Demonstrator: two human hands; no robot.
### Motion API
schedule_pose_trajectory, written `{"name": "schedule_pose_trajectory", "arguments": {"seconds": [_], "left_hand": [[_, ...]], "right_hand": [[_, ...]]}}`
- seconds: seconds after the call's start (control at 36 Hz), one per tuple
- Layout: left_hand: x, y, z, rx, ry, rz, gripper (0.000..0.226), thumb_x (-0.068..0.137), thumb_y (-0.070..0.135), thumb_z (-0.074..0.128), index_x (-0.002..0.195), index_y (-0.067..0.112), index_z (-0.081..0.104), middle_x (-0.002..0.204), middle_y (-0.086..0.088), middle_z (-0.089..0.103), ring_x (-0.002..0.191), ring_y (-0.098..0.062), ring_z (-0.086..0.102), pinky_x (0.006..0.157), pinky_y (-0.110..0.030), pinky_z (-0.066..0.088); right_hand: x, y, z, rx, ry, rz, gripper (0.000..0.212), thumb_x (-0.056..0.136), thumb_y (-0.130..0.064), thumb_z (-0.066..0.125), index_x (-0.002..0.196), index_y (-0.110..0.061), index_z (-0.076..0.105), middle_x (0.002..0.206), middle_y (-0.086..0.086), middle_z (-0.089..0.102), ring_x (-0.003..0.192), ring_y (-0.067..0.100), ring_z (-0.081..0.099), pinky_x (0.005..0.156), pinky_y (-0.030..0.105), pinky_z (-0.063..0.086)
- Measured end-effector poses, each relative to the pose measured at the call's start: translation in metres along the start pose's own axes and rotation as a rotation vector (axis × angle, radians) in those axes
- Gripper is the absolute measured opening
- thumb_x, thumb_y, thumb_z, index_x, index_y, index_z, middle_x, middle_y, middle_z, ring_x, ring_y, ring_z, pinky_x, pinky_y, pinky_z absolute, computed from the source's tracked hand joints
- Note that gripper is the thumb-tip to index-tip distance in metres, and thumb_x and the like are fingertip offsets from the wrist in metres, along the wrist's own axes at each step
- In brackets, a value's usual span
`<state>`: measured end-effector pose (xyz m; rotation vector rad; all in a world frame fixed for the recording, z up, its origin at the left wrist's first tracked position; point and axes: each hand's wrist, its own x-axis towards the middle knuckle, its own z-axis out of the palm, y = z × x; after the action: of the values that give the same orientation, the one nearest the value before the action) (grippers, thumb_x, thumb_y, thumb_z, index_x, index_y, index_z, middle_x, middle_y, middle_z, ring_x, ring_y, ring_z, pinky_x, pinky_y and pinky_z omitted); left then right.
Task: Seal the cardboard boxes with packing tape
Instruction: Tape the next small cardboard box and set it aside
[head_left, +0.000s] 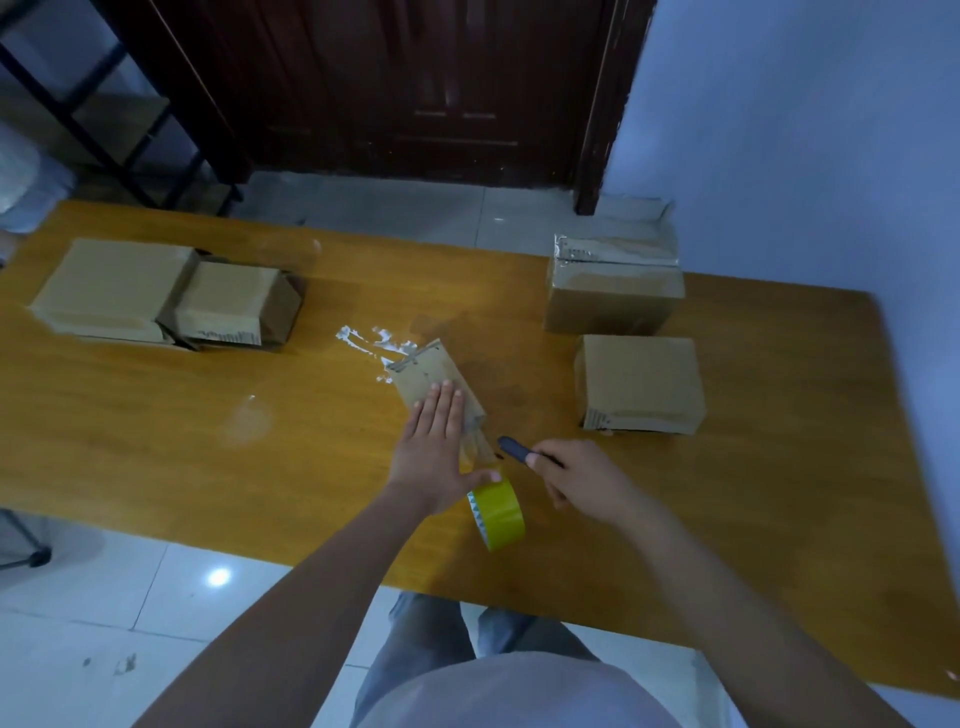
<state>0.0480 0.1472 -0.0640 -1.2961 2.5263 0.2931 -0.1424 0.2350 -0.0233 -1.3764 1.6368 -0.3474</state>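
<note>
Presently, item by item, with the tape roll (497, 514) as landmark:

Tape roll: yellow-green, on edge on the orange table (156, 441), near its front edge; a clear strip ran from it up over the small box.

Small cardboard box (434, 376): just beyond the roll, lying flat and skewed. Judged light and thin-walled, apt to slide on the glossy top; best pinned from above, not squeezed at the sides.

Left hand (434, 452): beyond-left of the roll, fingers straight and together, palm pressing box and strip down, thumb reaching toward the roll.

Right hand (582, 480): right of the roll, fingers curled round a dark-handled cutter (514, 449), tip aimed at the strip.

Strip: judged thin, clingy, liable to fold on itself; to be kept taut for cutting.

Two closed boxes (641, 384): well beyond-right of the roll, one already taped.

Two further boxes (156, 296): far beyond-left, flaps seemingly loose.
</note>
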Motion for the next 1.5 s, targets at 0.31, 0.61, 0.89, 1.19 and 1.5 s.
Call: {"name": "schedule_pose_trajectory", "arguments": {"seconds": [0.31,0.61,0.89,1.19,1.5], "left_hand": [[-0.001,0.001,-0.002,0.006,-0.012,0.008,0.125,0.048,0.089,-0.027,0.142,0.007,-0.028,0.151,-0.008,-0.033,0.14,-0.022,-0.031,0.116,-0.036,-0.015],[-0.003,0.002,-0.002,0.005,-0.009,-0.001,0.127,0.044,0.089,-0.031,0.141,0.007,-0.029,0.151,-0.009,-0.032,0.14,-0.023,-0.031,0.115,-0.036,-0.017],[-0.003,0.003,-0.004,0.011,-0.028,-0.007,0.128,0.042,0.088,-0.033,0.14,0.006,-0.03,0.152,-0.011,-0.031,0.141,-0.024,-0.03,0.118,-0.039,-0.012],[0.0,0.002,0.001,0.019,-0.02,-0.012,0.126,0.049,0.089,-0.025,0.144,0.007,-0.026,0.153,-0.01,-0.03,0.141,-0.022,-0.03,0.118,-0.038,-0.011],[0.0,0.002,0.001,0.012,-0.016,-0.019,0.123,0.052,0.09,-0.019,0.143,0.007,-0.028,0.149,-0.009,-0.035,0.141,-0.023,-0.03,0.118,-0.038,-0.012]], "right_hand": [[0.048,-0.029,-0.022,-0.195,-0.395,0.041,0.044,0.101,-0.033,0.038,0.063,-0.013,0.047,0.059,0.003,0.052,0.053,0.018,0.044,0.065,0.033,0.04],[0.045,0.012,-0.023,-0.306,-0.245,0.278,0.037,0.101,-0.034,0.038,0.078,-0.01,0.054,0.069,0.005,0.052,0.061,0.021,0.047,0.058,0.03,0.034],[0.037,0.025,0.025,0.001,0.144,0.177,0.033,0.1,-0.031,0.038,0.09,-0.01,0.062,0.065,0.003,0.051,0.053,0.016,0.044,0.05,0.03,0.03],[0.025,-0.004,0.009,-0.287,-0.034,-0.027,0.038,0.097,-0.037,0.042,0.064,-0.02,0.049,0.058,0.002,0.043,0.056,0.019,0.043,0.051,0.033,0.026],[0.039,0.03,0.007,-0.334,0.079,0.244,0.031,0.099,-0.032,0.04,0.089,-0.013,0.063,0.066,0.0,0.052,0.058,0.019,0.051,0.043,0.026,0.031]]}}
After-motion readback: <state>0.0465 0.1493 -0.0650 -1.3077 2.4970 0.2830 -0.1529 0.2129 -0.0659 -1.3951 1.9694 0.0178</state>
